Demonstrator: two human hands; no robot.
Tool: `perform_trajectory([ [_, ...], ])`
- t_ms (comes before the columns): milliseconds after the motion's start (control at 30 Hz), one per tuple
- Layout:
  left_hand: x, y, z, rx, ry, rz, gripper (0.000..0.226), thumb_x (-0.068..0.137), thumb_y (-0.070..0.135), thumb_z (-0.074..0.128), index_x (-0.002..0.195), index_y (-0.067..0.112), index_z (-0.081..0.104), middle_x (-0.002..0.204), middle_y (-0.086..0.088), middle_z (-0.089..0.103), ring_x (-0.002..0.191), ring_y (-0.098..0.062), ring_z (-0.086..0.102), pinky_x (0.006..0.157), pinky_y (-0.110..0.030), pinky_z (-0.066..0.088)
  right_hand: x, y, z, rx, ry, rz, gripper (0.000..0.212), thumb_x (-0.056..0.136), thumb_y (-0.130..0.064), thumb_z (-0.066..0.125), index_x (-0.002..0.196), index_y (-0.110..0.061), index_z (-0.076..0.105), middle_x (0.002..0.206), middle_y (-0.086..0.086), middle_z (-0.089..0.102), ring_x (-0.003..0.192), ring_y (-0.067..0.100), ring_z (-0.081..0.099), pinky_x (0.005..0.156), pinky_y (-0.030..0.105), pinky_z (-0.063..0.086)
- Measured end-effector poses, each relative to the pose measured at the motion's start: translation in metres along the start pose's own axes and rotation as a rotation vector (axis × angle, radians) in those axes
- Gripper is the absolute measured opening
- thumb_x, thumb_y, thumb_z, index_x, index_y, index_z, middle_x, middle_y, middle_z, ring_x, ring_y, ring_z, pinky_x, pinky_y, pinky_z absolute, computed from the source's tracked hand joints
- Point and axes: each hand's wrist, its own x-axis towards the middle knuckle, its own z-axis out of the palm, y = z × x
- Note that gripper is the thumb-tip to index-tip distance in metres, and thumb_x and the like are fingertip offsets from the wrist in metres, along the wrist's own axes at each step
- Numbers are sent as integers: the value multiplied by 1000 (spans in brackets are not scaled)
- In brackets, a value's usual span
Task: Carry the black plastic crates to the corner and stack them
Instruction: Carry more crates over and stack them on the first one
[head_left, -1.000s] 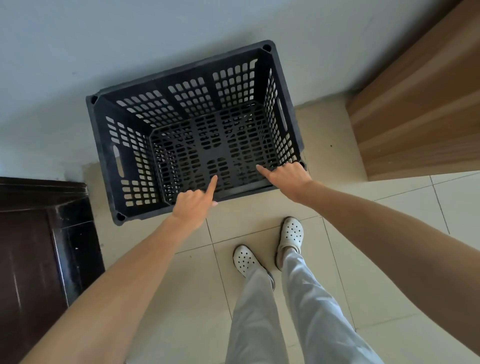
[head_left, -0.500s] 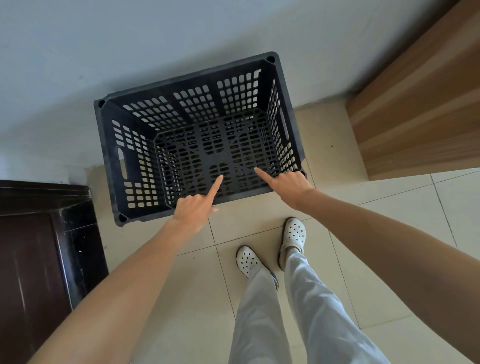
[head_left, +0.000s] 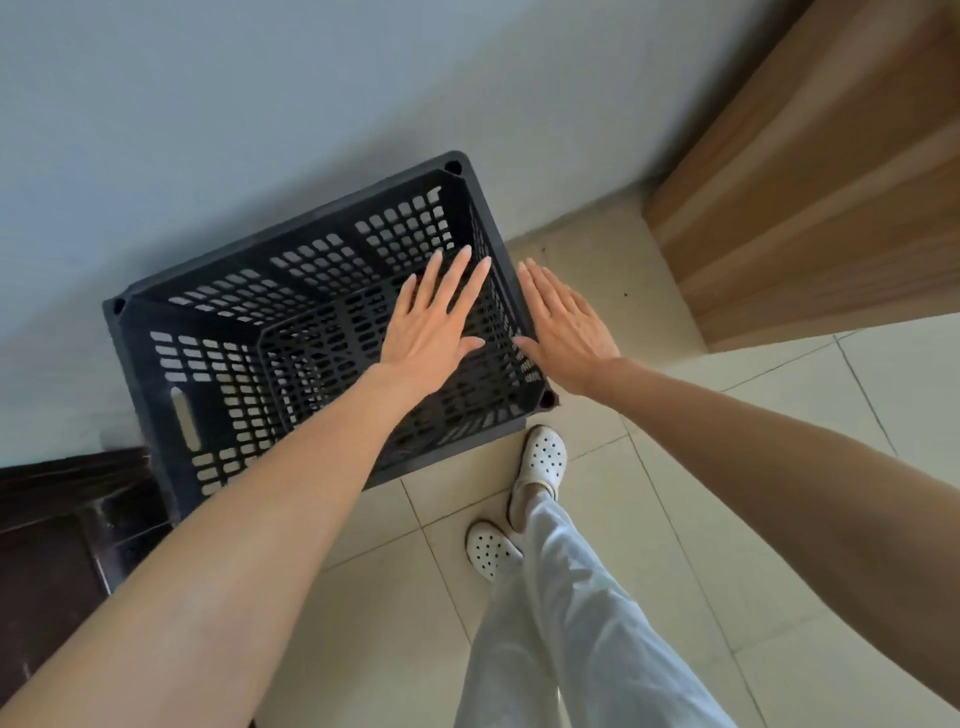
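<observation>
— Where is the crate?
— I see one black plastic crate (head_left: 228, 364), empty and open side up, on the tiled floor (head_left: 597, 519) against the wall (head_left: 260, 130)
— And the hands?
— The left hand (head_left: 434, 322) hovers flat over its inside, fingers spread. The right hand (head_left: 563, 332) lies flat just outside its right wall. Neither grips anything
— How will it handle?
— Light and stiff, I judge. I'd take the handle slot (head_left: 185, 421) in each end wall

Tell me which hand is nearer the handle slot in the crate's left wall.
Left. The left hand is above the open crate, right of its handle slot; the right hand is farther, outside the right wall.
</observation>
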Motion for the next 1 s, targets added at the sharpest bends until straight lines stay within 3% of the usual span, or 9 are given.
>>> perform_trajectory([
  [233,106,-16,-13,92,-103,-21,115,81,49,70,154,20,-14,163,-4,-16,149,-32,-15,118,-53,-5,66,-4,-6,102,-38,-40,79,101,-41,36,152,-10,-15,162,8,-10,149,19,-6,122,37,6],
  [367,112,-18,-7,32,-194,-60,132,71,44,80,151,24,-23,160,0,-27,147,-32,-24,117,-60,-5,69,-3,1,122,-75,-26,72,103,-44,23,150,-12,-21,161,5,-14,149,19,-7,121,40,8],
  [467,111,-17,-14,21,-256,-58,137,69,35,83,148,25,-29,158,1,-32,145,-32,-27,115,-62,-6,69,-5,-2,128,-113,-31,74,102,-43,25,149,-14,-25,160,5,-17,148,20,-9,121,43,11],
  [567,112,-21,-23,1,-306,-27,136,70,32,83,149,25,-29,157,1,-35,144,-31,-29,113,-63,-10,69,-8,-10,82,-162,-7,84,99,-52,28,147,-14,-29,158,6,-24,147,22,-15,121,42,4],
  [667,105,-38,-29,1,-245,59,131,74,32,80,150,24,-26,159,1,-29,147,-27,-23,116,-55,-9,68,-8,-18,31,-128,-28,89,97,-58,30,148,-13,-27,157,7,-26,146,22,-18,120,40,-1],
  [800,75,-84,-28,-101,-70,-59,122,78,22,77,152,21,-20,162,-2,-20,150,-24,-11,122,-43,2,84,-14,-27,-87,2,-122,82,100,-48,36,152,-10,-14,160,8,-17,148,22,-12,122,40,4],
  [1000,14,-173,-19,-123,-75,-145,117,83,19,73,152,25,-21,164,-3,-11,151,-22,-4,122,-40,8,153,-81,-29,-201,-1,-267,78,98,-31,42,154,-10,-8,162,9,-9,149,26,-9,121,40,0],
])
